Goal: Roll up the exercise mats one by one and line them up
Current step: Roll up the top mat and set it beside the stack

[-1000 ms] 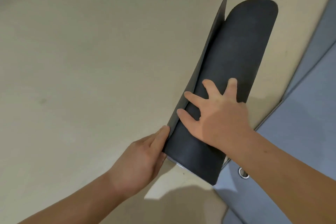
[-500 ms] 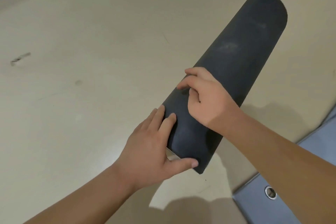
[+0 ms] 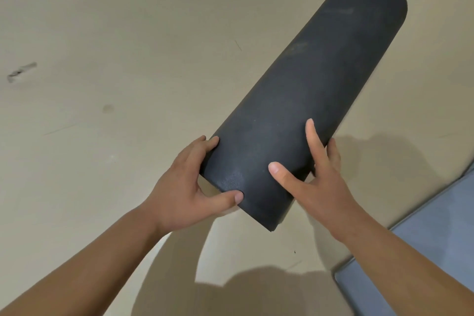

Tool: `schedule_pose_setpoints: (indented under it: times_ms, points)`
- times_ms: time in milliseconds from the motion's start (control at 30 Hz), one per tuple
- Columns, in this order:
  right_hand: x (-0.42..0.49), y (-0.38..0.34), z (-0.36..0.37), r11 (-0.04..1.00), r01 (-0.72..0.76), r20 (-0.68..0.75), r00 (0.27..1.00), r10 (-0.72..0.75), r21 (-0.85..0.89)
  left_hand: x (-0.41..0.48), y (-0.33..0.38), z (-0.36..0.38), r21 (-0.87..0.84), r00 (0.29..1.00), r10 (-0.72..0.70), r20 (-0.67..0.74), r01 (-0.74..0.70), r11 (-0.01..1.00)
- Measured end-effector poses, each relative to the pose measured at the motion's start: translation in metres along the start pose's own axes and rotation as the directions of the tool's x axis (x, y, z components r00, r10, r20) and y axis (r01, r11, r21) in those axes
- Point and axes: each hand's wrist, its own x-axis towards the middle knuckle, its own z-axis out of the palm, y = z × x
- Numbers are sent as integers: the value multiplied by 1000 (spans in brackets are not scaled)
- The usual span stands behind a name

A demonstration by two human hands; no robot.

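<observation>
A black exercise mat point(image 3: 307, 84), fully rolled into a thick cylinder, points away from me toward the upper right, with its near end lifted off the beige floor. My left hand point(image 3: 187, 187) grips the near end from the left, thumb across the front edge. My right hand point(image 3: 318, 177) holds the same end from the right, thumb and forefinger spread over the top and the other fingers wrapped underneath. The inside of the roll is hidden.
A grey-blue mat point(image 3: 423, 251) lies flat on the floor at the lower right, its corner near my right forearm. The beige floor point(image 3: 115, 46) stretches left and ahead, with a small scuff mark point(image 3: 21, 72) at the far left.
The loose flap has been wrapped in and the roll is closed. Both hands shifted to clasp the near end from either side. The view moved left, so less grey mat shows.
</observation>
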Motion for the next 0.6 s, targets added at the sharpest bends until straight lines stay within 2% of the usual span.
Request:
schedule_pose_setpoints:
  times_ms: [100,300,467,533,600]
  points:
    - [1,1,10,995,-4,19,1000,2,99,-7,-2,4,-32,999,-19,-43,18,999]
    - [15,-5,29,992,10,-45,999,-5,123,9,-5,-13,-66,995,-17,-103,11,998]
    - [56,-38,60,999,1,-24,1000,0,52,38,-15,-60,-152,996,-37,-80,24,988]
    - [75,-53,68,1000,-1,13,1000,2,-29,46,-13,-75,-123,996,-26,-81,15,992]
    - [91,-71,75,991,1,33,999,3,-134,48,-17,-79,0,986,-27,-167,28,1000]
